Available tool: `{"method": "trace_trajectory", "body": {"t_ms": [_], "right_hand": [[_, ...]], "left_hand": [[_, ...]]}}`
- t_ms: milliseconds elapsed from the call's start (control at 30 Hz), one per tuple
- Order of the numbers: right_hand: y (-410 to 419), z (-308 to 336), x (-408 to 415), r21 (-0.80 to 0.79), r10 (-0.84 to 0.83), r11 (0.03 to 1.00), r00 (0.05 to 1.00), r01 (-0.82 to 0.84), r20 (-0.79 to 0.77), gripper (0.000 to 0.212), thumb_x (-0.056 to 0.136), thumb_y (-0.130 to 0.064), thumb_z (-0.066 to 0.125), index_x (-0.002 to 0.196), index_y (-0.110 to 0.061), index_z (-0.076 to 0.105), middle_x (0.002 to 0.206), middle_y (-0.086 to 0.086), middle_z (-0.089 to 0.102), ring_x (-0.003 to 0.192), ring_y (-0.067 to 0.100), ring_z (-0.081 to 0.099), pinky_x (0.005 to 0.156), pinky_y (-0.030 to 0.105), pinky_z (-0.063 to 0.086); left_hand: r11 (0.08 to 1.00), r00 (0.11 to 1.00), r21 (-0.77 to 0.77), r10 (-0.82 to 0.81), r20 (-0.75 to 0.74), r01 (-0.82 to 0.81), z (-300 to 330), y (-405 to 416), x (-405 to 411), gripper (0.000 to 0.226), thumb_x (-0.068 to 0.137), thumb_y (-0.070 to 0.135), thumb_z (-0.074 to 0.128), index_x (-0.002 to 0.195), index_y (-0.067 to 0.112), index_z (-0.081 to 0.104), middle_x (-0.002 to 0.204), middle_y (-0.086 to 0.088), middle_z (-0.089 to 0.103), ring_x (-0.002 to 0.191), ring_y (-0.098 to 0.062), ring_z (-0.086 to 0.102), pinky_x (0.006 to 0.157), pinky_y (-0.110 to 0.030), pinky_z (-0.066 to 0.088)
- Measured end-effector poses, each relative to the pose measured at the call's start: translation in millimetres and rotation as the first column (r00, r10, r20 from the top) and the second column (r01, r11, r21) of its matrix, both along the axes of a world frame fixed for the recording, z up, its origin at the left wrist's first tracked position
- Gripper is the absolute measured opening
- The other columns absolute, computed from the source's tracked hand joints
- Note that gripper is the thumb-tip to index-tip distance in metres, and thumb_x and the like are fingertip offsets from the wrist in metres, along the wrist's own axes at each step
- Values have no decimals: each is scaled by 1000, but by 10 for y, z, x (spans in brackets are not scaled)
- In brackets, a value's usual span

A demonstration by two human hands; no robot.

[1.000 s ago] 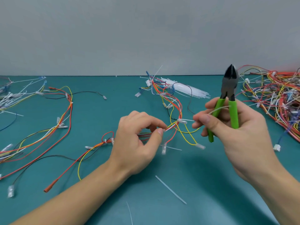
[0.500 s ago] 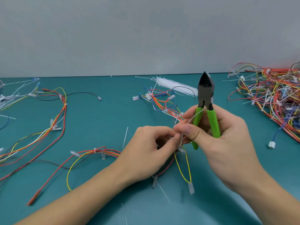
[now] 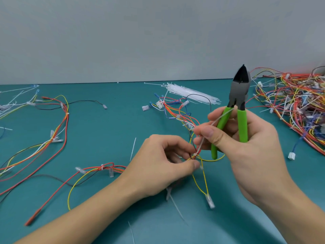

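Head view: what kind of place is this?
Probably a wire-harness assembly bench: a pile of coloured wires on the teal table, a bundle of white cable ties, and green-handled cutters in the right hand while the left hand pinches a wire harness.

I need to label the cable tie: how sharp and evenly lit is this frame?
Head view: soft, even light, no glare; faint shadows on the table beneath the hands; the cutters in the right hand look crisp; the cable tie it pinches and the wires in the left hand are slightly blurred.
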State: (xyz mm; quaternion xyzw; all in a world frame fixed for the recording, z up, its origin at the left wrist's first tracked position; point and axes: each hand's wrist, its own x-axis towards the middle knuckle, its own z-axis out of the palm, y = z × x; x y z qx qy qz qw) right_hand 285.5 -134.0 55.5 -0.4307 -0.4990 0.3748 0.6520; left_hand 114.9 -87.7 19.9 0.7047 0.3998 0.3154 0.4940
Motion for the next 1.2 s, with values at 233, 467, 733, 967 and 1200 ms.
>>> {"method": "trace_trajectory", "body": {"t_ms": [233,467,733,967,1200], "right_hand": [[15,-24,9,-67,-16,998,998,12,-65,16,73,-22,81,87,-25,74,83,21,75,73,34,76,67,38,63],[17,-8,22,-88,2,996,994,-11,-106,23,67,-30,85,87,-29,74,87,20,77,78,40,77,67,39,62],[29,4,81,-116,-26,993,995,14,-96,31,71,-27,82,98,-19,68,90,17,78,80,37,77,59,33,60],[19,-11,59,-128,-19,992,995,7,-96,25,69,-27,83,91,-24,72,90,18,78,78,36,78,56,31,59],[16,-23,58,-153,1,988,997,-13,-79,32,69,-30,83,96,-19,69,90,18,78,83,37,78,58,33,60]], "left_hand": [[990,991,48,132,-19,-131,-33,-27,8,30,79,23,73,95,40,55,92,12,78,61,-31,70,57,-40,57],[976,984,121,177,28,-179,-65,-40,6,15,82,38,73,95,38,67,79,9,74,42,-21,36,44,-23,32],[927,965,270,260,32,-259,-126,-69,29,19,78,31,70,94,41,73,75,12,69,45,-8,35,49,-19,34],[848,916,410,395,-67,-336,-124,-47,-6,15,75,39,74,90,42,72,80,27,71,49,4,48,53,-18,33],[866,931,355,362,40,-352,-154,-18,-18,9,85,26,76,89,33,72,84,19,73,48,-16,44,52,-23,40]]}}
